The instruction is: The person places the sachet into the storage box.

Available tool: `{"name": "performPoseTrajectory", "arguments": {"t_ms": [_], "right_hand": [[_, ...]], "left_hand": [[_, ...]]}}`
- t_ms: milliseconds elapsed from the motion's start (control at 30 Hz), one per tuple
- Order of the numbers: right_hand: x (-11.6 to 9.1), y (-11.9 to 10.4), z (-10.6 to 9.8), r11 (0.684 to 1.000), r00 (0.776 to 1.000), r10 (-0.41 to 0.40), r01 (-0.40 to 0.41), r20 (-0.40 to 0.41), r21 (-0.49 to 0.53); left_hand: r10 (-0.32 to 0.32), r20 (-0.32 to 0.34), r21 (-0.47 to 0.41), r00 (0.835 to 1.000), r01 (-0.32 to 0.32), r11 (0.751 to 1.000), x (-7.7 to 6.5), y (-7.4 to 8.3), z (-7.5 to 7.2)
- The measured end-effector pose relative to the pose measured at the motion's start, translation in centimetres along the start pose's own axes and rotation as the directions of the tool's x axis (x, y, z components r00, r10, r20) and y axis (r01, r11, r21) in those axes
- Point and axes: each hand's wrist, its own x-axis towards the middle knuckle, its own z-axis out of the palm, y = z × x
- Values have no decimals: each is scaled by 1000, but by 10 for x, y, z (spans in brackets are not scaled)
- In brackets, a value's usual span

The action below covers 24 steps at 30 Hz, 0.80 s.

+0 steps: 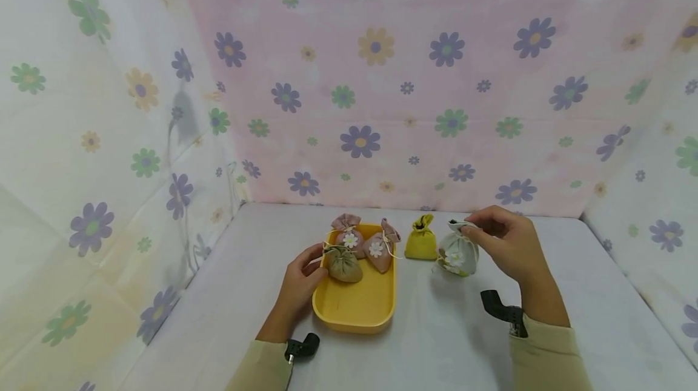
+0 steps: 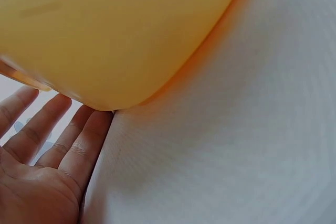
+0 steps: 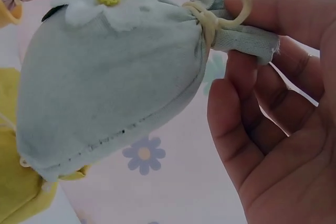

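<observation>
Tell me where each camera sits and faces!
Head: worn there, facing forward and down at the yellow tray; both sleeves, left grip and right grip show.
Left wrist: worn there, facing the tray's outside; left grip shows.
Right wrist: worn there, facing the pale pouch; right grip shows.
Head and right wrist share the pouch.

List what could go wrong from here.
1. The right hand holds the pale pouch only by its gathered neck, so it might slip and drop.
2. The yellow pouch stands close beside the pale one; a sideways swing could knock it over.
3. The right-hand mauve pouch has its neck reaching over the rim of the yellow tray, so a bump there might shift it.
</observation>
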Motion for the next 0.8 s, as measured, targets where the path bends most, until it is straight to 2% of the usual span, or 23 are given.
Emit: {"name": "performPoseTrajectory", "arguments": {"t_ms": [200, 333, 800], "right_hand": [[-1, -3, 14, 998, 999, -49, 50, -20, 23], [-4, -7, 26, 998, 998, -55, 56, -15, 23], [-9, -19, 58, 999, 997, 52, -51, -55, 21]], "left_hand": [[-10, -6, -3, 1000, 10, 1000, 1, 0, 1], [-19, -10, 4, 1000, 19, 1000, 1, -1, 1], [-7, 5, -28, 1000, 7, 1000, 1, -2, 1]]}}
